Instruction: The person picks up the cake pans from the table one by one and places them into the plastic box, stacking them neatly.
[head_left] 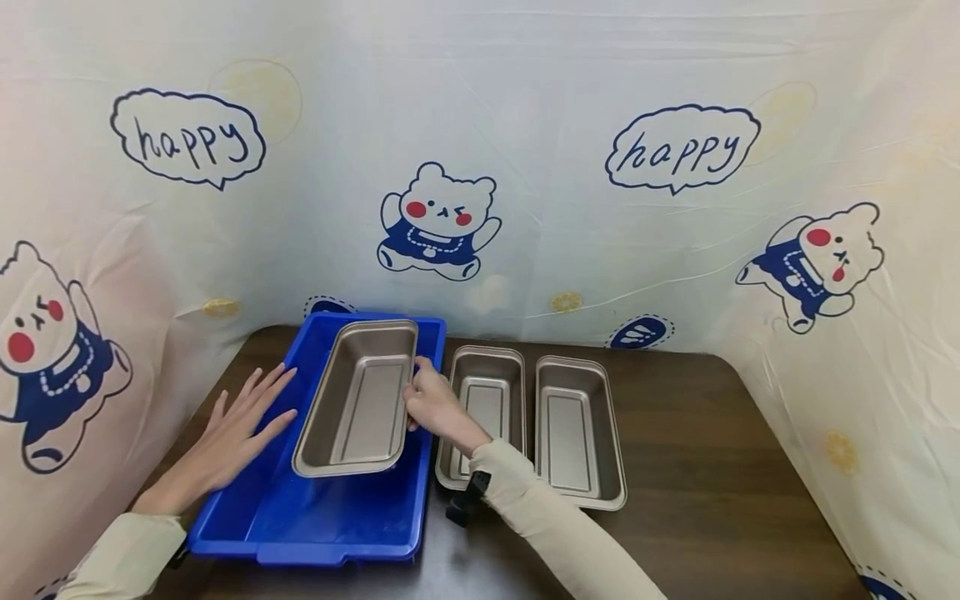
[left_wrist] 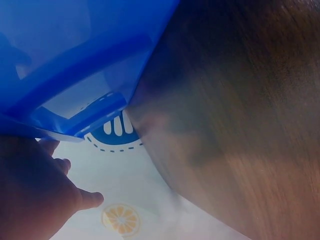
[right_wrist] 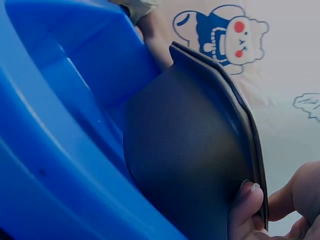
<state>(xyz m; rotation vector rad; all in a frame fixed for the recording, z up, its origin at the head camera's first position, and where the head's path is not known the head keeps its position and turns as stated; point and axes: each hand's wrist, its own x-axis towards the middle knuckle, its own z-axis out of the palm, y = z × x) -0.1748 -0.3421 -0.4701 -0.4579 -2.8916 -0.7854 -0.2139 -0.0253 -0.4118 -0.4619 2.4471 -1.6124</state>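
My right hand (head_left: 438, 404) grips the right long rim of a metal loaf pan (head_left: 371, 408). This pan is tilted over the blue plastic tray (head_left: 262, 517). In the right wrist view the thumb and fingers (right_wrist: 247, 202) pinch the rim, and the dark outer side of the loaf pan (right_wrist: 185, 135) shows above the tray (right_wrist: 55, 125). My left hand (head_left: 236, 429), fingers straight and spread, lies over the tray's left edge; in the left wrist view the left hand (left_wrist: 40, 195) is beside the tray's outer wall (left_wrist: 75, 55).
Two similar loaf pans (head_left: 487, 400) (head_left: 576, 433) stand side by side right of the tray on the dark wooden table (head_left: 697, 467). A printed curtain (head_left: 555, 108) hangs behind and along both sides. The right forearm passes over the nearer pan's front.
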